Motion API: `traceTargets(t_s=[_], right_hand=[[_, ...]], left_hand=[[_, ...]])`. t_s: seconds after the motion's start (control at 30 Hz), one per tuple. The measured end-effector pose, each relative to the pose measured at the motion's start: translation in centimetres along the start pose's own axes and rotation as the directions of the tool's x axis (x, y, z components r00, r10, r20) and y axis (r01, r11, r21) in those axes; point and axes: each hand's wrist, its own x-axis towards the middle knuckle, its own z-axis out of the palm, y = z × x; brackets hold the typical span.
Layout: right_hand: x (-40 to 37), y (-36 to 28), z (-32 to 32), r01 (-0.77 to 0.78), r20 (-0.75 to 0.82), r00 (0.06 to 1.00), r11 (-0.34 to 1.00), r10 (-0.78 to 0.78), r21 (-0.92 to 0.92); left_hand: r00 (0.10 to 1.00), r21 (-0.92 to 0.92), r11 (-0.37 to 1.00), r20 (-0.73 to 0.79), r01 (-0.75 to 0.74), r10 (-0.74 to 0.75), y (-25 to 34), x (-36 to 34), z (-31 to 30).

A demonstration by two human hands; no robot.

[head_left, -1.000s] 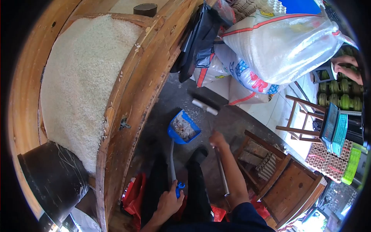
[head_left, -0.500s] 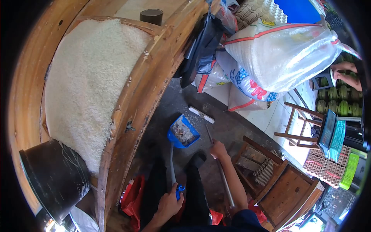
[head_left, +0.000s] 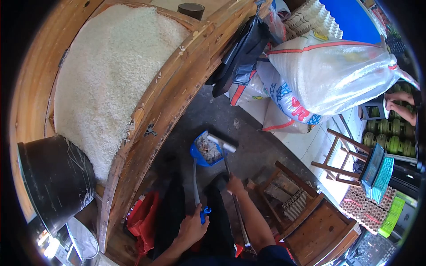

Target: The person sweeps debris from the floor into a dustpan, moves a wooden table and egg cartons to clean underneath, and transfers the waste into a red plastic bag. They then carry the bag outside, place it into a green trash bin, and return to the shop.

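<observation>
My left hand [head_left: 191,229] is closed around the upper end of a long-handled blue dustpan [head_left: 196,157], by its blue grip [head_left: 204,214]. The pan stands on the dark floor in front of my feet, with greyish-white sweepings [head_left: 207,147] in it. My right hand [head_left: 235,184] grips the metal pole of a broom [head_left: 239,217], which slants down and away from me. Its narrow white head [head_left: 221,143] lies over the pan's right edge, partly above the sweepings. Bristles beneath the head cannot be made out.
A wooden bin [head_left: 159,88] heaped with rice [head_left: 106,75] fills the left, a black bucket [head_left: 57,181] against it. Plump sacks [head_left: 328,75] stand at upper right. Wooden furniture [head_left: 319,226], a stool [head_left: 339,155] and egg trays [head_left: 366,206] are on the right. Another person's arms [head_left: 401,106] show far right.
The broom head has moved left from the floor beside the dustpan onto its right edge. My right hand has shifted left with the pole. The whole view has also shifted slightly.
</observation>
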Motion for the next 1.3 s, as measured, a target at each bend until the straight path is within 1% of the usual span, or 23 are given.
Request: traceTargets(t_s=[0.03, 0.07, 0.1, 0.13, 0.23, 0.3, 0.33, 0.4, 0.43, 0.5, 0.57, 0.7, 0.77, 0.9, 0.97, 1.0, 1.07, 1.1, 1.17, 1.2, 1.23, 1.27, 1.3], right_hand=[[-1.5, 0.4, -0.4, 0.006, -0.004, 1.0, 1.0, -0.006, 0.001], [-3.9, 0.9, -1.5, 0.086, -0.068, 0.994, 0.996, -0.084, 0.024], [-5.8, 1.1, -2.9, 0.168, -0.13, 0.978, 0.985, -0.162, 0.04], [-6.7, 1.2, -4.3, 0.168, -0.121, 0.979, 0.985, -0.162, 0.043], [-5.4, 0.7, -6.7, 0.13, -0.133, 0.985, 0.974, -0.107, 0.185], [-2.4, -0.3, -6.5, 0.014, -0.275, 0.961, 0.998, 0.004, 0.06], [-2.1, -1.1, -5.9, 0.013, -0.272, 0.962, 0.998, 0.006, 0.067], [-2.0, -3.3, -4.6, -0.137, -0.153, 0.976, 0.981, 0.157, 0.137], [-2.1, -2.7, -3.4, -0.143, -0.157, 0.974, 0.979, 0.166, 0.148], [-2.2, -0.5, 0.0, -0.002, -0.086, 0.996, 0.982, 0.018, 0.187], [-5.8, 1.2, -0.5, 0.112, -0.177, 0.981, 0.969, -0.073, 0.22], [-7.3, 1.0, -4.4, 0.121, -0.259, 0.965, 0.955, -0.049, 0.271], [-3.9, -0.5, -5.8, -0.088, -0.245, 0.956, 0.956, 0.16, 0.28], [-0.8, -1.5, -2.5, -0.168, -0.128, 0.973, 0.97, 0.192, 0.175], [-3.0, -0.2, -2.0, -0.002, -0.129, 0.991, 0.982, 0.027, 0.188], [-4.3, 0.5, -2.5, -0.002, -0.141, 0.99, 0.982, 0.029, 0.19], [-7.2, 1.8, -4.0, 0.134, -0.278, 0.957, 0.973, -0.078, 0.19], [-7.1, 1.2, -4.9, 0.129, -0.267, 0.961, 0.973, -0.075, 0.19], [-5.1, 0.3, -7.4, 0.005, -0.223, 0.973, 0.966, 0.055, 0.258], [-3.0, 0.6, -5.1, 0.004, -0.214, 0.975, 0.969, 0.051, 0.248], [0.3, 0.7, -2.0, -0.014, -0.138, 0.99, 0.979, 0.043, 0.204], [1.4, 1.1, 0.2, -0.036, -0.056, 0.997, 0.986, 0.046, 0.162], [-0.4, 1.4, 0.4, -0.047, -0.053, 0.997, 0.985, 0.057, 0.165]], left_hand=[[1.0, 0.004, 1.0, -0.019, -0.011, 0.011, -0.1, 0.1, 0.1], [1.0, 0.008, 1.0, -0.022, -0.01, 0.011, 0.2, 0.2, -0.3], [0.999, 0.049, 0.999, 0.027, 0.018, -0.019, 0.8, 0.3, -0.9], [0.995, 0.093, 0.995, 0.082, 0.048, -0.056, 1.3, 0.3, -1.3], [0.99, 0.073, 0.994, 0.114, 0.08, -0.088, 2.0, 0.5, -1.7], [0.989, 0.068, 0.993, 0.105, 0.094, -0.101, 1.8, 0.4, -1.3], [0.991, 0.055, 0.994, 0.084, 0.097, -0.102, 1.8, 0.4, -1.1], [0.992, 0.083, 0.992, 0.075, 0.093, -0.099, 1.7, 0.5, -1.2], [0.993, 0.09, 0.992, 0.071, 0.092, -0.098, 1.6, 0.3, -1.1], [0.996, 0.102, 0.993, 0.062, 0.063, -0.07, 1.1, 0.4, -0.9], [0.997, 0.111, 0.992, 0.04, 0.056, -0.061, 0.4, 0.4, -1.5], [0.996, 0.125, 0.991, 0.067, 0.044, -0.053, -0.2, 0.3, -2.0], [0.994, 0.159, 0.986, 0.091, 0.051, -0.066, -0.1, 0.4, -2.0], [0.994, 0.18, 0.984, 0.105, 0.021, -0.04, -0.2, 0.7, -2.2], [0.995, 0.175, 0.985, 0.095, -0.011, -0.006, 0.1, 0.6, -2.3], [0.995, 0.185, 0.983, 0.104, -0.006, -0.013, 0.3, 0.6, -2.4], [0.994, 0.191, 0.982, 0.107, 0.003, -0.024, 0.5, 1.0, -2.7], [0.995, 0.155, 0.988, 0.094, 0.016, -0.031, 0.5, 1.0, -2.6], [0.995, 0.122, 0.992, 0.09, 0.03, -0.041, 0.1, 0.9, -2.2], [0.994, 0.121, 0.992, 0.094, 0.035, -0.047, -0.3, 0.4, -1.6], [0.995, 0.127, 0.992, 0.095, 0.028, -0.04, -0.3, 0.3, -1.6], [0.994, 0.129, 0.991, 0.103, 0.027, -0.04, -0.3, 0.2, -1.6], [0.994, 0.128, 0.991, 0.1, 0.036, -0.048, -0.2, 0.1, -1.7]])
